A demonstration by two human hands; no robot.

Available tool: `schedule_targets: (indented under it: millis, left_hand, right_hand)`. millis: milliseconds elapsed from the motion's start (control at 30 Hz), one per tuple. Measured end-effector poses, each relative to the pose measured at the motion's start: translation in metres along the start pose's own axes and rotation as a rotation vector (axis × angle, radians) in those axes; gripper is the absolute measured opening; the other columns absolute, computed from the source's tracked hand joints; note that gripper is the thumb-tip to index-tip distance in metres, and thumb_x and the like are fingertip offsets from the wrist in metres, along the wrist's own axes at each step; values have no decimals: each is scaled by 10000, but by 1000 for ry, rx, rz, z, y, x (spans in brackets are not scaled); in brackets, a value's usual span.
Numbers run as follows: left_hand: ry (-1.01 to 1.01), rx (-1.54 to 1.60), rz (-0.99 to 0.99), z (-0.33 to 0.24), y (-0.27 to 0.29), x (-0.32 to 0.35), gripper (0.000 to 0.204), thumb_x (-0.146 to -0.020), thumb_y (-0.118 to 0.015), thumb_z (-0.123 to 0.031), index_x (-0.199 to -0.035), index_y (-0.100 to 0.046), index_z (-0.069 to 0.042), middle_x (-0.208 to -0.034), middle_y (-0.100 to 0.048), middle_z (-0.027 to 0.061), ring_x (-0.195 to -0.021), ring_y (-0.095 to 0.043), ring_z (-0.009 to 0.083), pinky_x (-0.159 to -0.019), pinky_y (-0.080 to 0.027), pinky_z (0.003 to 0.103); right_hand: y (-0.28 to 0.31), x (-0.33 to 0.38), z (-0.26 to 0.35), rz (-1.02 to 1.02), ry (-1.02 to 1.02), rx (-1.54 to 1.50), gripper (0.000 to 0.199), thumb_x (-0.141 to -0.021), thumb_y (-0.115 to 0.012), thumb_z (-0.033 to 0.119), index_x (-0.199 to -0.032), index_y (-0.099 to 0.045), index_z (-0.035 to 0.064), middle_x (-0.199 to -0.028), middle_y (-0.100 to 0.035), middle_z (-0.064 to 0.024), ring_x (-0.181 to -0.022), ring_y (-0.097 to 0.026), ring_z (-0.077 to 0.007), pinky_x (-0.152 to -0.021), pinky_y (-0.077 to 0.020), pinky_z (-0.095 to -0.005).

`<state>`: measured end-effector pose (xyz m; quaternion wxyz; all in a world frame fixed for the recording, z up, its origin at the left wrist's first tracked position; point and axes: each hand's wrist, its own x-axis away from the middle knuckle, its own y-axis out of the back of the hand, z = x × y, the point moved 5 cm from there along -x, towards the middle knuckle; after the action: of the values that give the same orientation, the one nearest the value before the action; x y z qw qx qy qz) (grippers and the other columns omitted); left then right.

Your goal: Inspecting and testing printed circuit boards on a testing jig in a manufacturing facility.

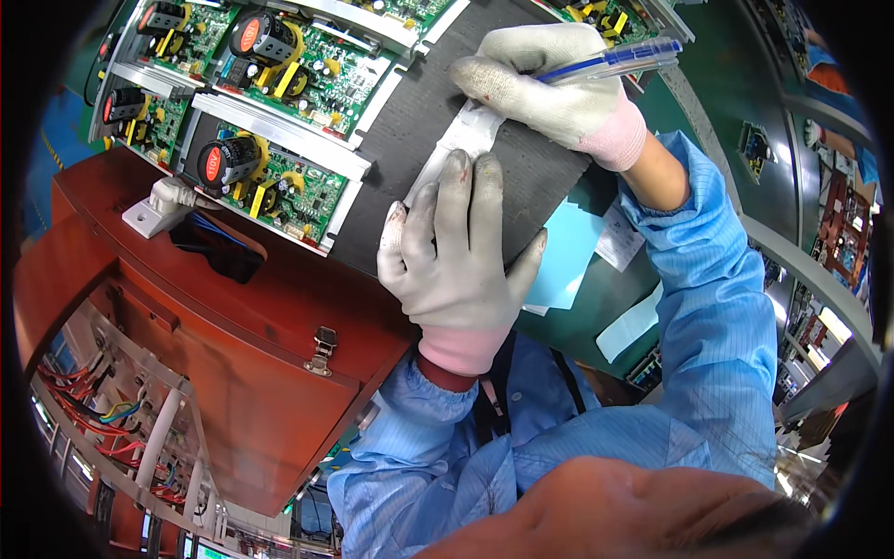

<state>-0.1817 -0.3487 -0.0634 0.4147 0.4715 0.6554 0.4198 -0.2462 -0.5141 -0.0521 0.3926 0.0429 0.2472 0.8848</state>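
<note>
My right hand [563, 93], in a white glove with a pink cuff, is closed around a blue pen [626, 60] with a clear barrel. The pen's writing end is hidden by the glove. Under that hand lies a crumpled white strip [473, 130] on a dark grey mat [545, 163]. My left hand [456, 256], gloved the same way, lies flat with its fingers stretched over the lower part of the strip. Just left of the mat stand several green circuit boards [326, 88] in silver metal frames, with black capacitors [228, 160] and yellow parts on them.
An orange-brown case [261, 373] with a metal latch [321, 351] stands at the lower left. A white plug-like connector [172, 197] rests on its top. Light blue sheets [570, 252] lie right of the mat, on a green surface. A curved metal rail [810, 256] runs along the right.
</note>
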Motion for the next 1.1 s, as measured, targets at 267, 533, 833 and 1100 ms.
schedule_targets:
  millis: [267, 533, 833, 1100]
  left_hand:
    - [-6, 6, -32, 0, 0, 0, 763, -672, -713, -530, -1321, -574, -153, -1365, -517, 16, -1199, -477, 191, -1073, -278, 409]
    - [-2, -2, -7, -1, 2, -2, 770, -666, -717, -530, -1321, -575, -150, -1346, -523, 16, -1189, -479, 193, -1067, -291, 408]
    - [-2, 1, -21, 0, 2, -2, 767, -669, -716, -527, -1323, -575, -152, -1360, -518, 10, -1195, -475, 191, -1063, -299, 405]
    - [2, -13, -27, -1, 1, 0, 762, -673, -711, -529, -1322, -577, -154, -1366, -518, 8, -1200, -470, 189, -1062, -298, 398]
  right_hand:
    - [-1, 0, 1, 12, 32, -8, 195, -905, -686, 167, -822, -720, -7, -634, -613, -10, -531, -466, -67, -494, -391, -213]
    - [-1, 1, -2, -45, 25, -62, 211, -885, -710, 190, -768, -717, 15, -616, -617, 8, -521, -476, -46, -468, -380, -195]
    - [-1, 1, -1, 4, 22, -8, 208, -883, -711, 186, -774, -720, 10, -621, -619, 7, -526, -480, -46, -475, -395, -197]
    - [0, 1, -9, -50, 84, -57, 204, -880, -713, 183, -776, -719, 7, -624, -628, 1, -527, -500, -46, -474, -411, -191]
